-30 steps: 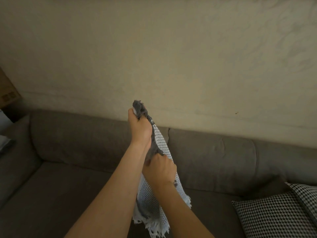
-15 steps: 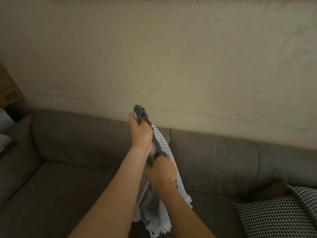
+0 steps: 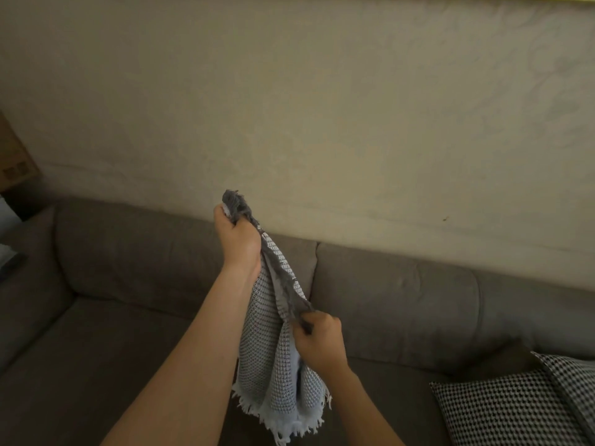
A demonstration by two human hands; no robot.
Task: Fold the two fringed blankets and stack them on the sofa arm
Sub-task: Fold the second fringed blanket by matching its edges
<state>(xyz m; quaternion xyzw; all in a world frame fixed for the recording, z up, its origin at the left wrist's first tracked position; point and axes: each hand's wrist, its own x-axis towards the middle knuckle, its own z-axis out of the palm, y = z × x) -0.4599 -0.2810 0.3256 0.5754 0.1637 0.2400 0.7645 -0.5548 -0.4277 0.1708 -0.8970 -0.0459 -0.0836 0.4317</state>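
left hand (image 3: 240,241): bare, no ring or watch showing
right hand (image 3: 320,344): bare, no ring showing
forearms: both uncovered to the frame's lower edge, no sleeve visible

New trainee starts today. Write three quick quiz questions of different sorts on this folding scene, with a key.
1. True or false: the left hand grips the blanket higher than the right hand does.
2. Where does the checked cushion lie? A) on the sofa seat at the person's right B) on the floor C) under the blanket
3. Fill in: the blanket's pale fringe hangs at its ____ end.

Key: 1 true; 2 A; 3 lower
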